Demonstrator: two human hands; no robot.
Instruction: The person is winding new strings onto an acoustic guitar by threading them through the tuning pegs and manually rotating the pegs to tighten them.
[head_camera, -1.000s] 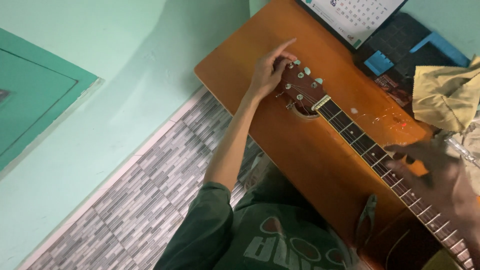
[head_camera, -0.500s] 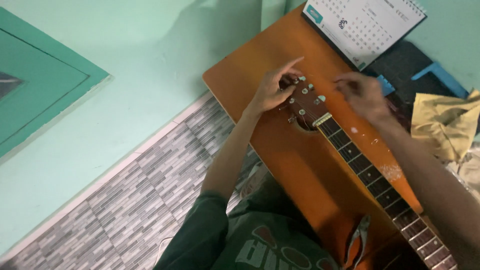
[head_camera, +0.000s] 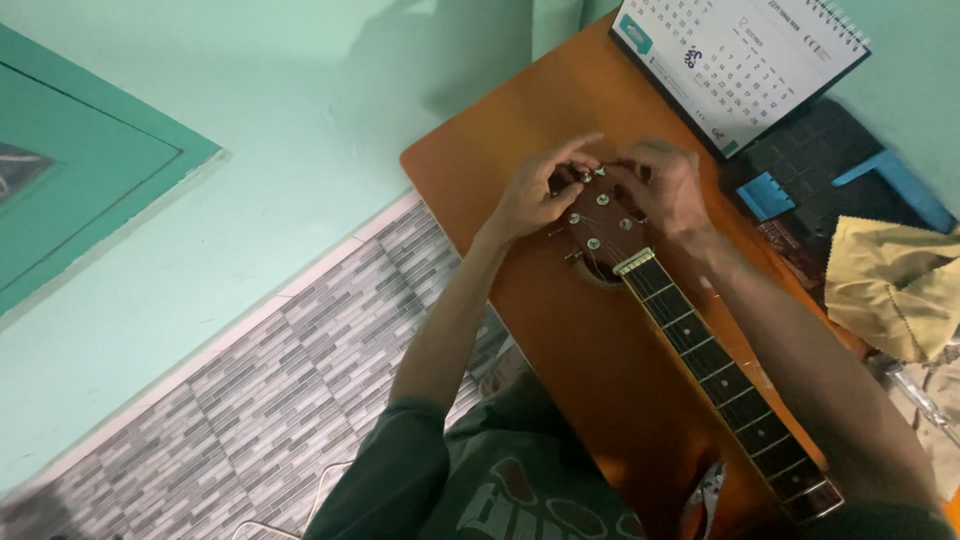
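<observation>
Both hands meet over the headstock (head_camera: 600, 215) on the desk (head_camera: 480, 160) below the calendar (head_camera: 740, 60): left hand (head_camera: 535, 195) pinches a tuning peg (head_camera: 585, 177), right hand (head_camera: 665, 185) curls on the headstock's far side.

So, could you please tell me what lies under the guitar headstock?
The headstock rests over the orange-brown table. Both hands, left hand and right hand, cover its top end.

Two hands, left hand (head_camera: 535, 195) and right hand (head_camera: 665, 190); one guitar headstock (head_camera: 600, 215) with five visible tuning pegs (head_camera: 603, 199); one desk calendar (head_camera: 740, 65); one yellow cloth (head_camera: 895, 285); two blue pieces (head_camera: 768, 195).
</observation>
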